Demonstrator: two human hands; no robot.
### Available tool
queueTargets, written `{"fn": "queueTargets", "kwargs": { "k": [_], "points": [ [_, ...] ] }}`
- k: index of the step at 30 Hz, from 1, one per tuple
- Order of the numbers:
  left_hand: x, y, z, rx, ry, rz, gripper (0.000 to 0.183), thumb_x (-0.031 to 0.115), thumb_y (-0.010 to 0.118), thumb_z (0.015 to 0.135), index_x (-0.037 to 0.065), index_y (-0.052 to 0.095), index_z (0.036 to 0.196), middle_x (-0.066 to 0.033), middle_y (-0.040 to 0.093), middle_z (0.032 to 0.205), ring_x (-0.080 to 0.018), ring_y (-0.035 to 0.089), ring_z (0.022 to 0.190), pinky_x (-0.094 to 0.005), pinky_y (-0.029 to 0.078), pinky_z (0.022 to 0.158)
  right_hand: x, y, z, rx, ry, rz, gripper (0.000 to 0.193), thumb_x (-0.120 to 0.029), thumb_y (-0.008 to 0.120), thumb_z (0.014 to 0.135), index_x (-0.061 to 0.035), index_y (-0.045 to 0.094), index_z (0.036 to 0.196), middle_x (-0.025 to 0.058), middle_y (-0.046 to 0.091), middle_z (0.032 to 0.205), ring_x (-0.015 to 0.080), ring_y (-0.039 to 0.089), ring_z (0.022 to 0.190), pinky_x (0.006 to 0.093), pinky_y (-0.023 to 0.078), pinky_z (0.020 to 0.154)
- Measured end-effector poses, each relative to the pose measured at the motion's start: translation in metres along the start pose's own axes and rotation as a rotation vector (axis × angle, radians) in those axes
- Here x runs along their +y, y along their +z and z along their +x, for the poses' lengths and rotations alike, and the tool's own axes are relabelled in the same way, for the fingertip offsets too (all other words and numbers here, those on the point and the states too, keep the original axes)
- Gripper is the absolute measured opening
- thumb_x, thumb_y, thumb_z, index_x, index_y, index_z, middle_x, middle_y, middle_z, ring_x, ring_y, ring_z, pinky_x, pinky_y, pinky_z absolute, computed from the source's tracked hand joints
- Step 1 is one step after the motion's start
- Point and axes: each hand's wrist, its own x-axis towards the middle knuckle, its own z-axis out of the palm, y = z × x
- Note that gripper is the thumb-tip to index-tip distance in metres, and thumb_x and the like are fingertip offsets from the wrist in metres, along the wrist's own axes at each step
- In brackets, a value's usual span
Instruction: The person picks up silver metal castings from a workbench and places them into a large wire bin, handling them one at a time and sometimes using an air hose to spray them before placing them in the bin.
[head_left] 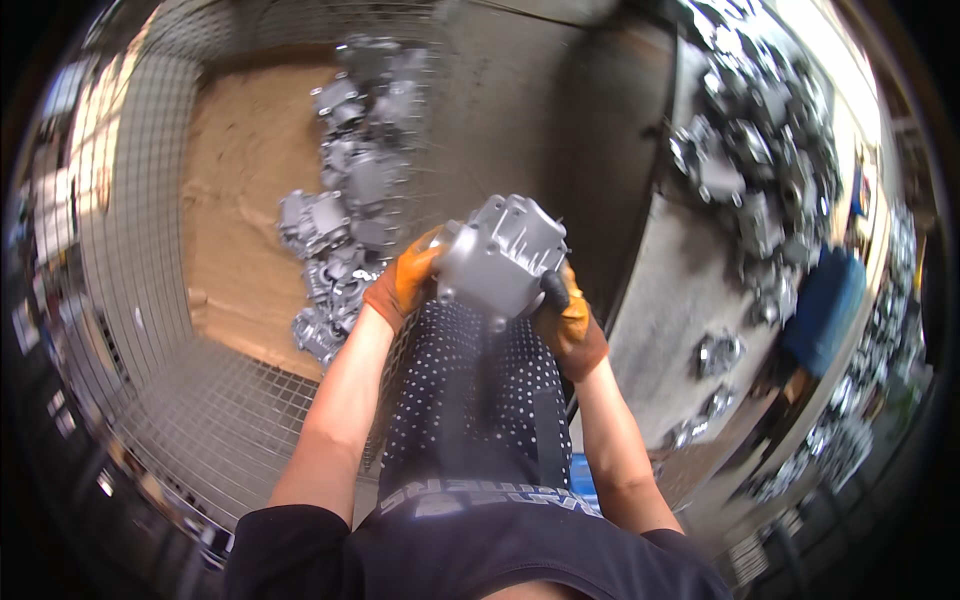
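Between my two gloved hands is a grey cast-metal housing (500,262), held in front of my body with its ribbed side facing away from me. My left hand (408,277), in an orange glove, grips the housing's left side. On the other side, my right hand (568,315), in an orange glove with dark fingertips, clasps its lower right edge. Part of the fingers on both hands is hidden behind the metal. To the left, several similar castings (365,185) lie in a row inside a wire mesh cage (140,250).
Brown cardboard (255,220) lines the cage floor. At right stands a metal-topped table (650,300) with a heap of shiny castings (760,150) and a few loose ones nearer me. A blue cloth-like item (825,310) hangs at the table's far right. More castings (835,450) lie beyond.
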Motion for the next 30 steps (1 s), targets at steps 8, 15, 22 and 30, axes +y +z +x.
{"fn": "queueTargets", "kwargs": {
  "k": [8,15,22,30],
  "points": [
    [0.063,-0.122,-0.070,0.437,0.628,0.201,0.059,0.044,0.053,0.092,0.004,0.046,0.135,-0.0181,0.054,0.129,-0.0276,0.050,0.119,-0.0366,0.039,0.101,-0.037,0.152,0.127,-0.449,0.182,0.710,0.029,-0.009,0.058,0.090,-0.0028,0.057,0.119,0.0079,0.057,0.122,0.0220,0.055,0.113,0.0344,0.045,0.097],
    [-0.035,-0.119,-0.028,0.780,0.455,0.892,0.073,0.031,0.074,0.077,-0.006,0.044,0.132,-0.0189,0.058,0.122,-0.0268,0.059,0.107,-0.0368,0.046,0.093,-0.047,0.253,0.260,-0.365,0.327,0.588,0.036,-0.024,0.064,0.090,-0.0008,0.056,0.117,0.0090,0.062,0.111,0.0190,0.061,0.102,0.0356,0.053,0.088],
    [-0.068,-0.118,0.007,0.832,0.486,1.085,0.045,0.017,0.065,0.077,0.004,0.054,0.119,-0.0179,0.063,0.102,-0.0372,0.060,0.090,-0.0463,0.049,0.079,-0.018,0.326,0.393,0.100,0.558,-0.065,0.074,-0.042,0.072,0.079,0.0038,0.040,0.127,0.0207,0.057,0.119,0.0326,0.058,0.108,0.0461,0.049,0.086],
    [-0.070,-0.120,0.007,0.783,0.435,1.085,0.048,0.020,0.064,0.079,0.001,0.052,0.121,-0.0227,0.061,0.105,-0.0403,0.059,0.094,-0.0463,0.047,0.083,0.032,0.322,0.427,0.129,0.277,-1.197,0.045,-0.042,0.065,0.078,-0.0131,0.058,0.112,0.0094,0.064,0.112,0.0264,0.063,0.103,0.0438,0.052,0.082]
  ]
}}
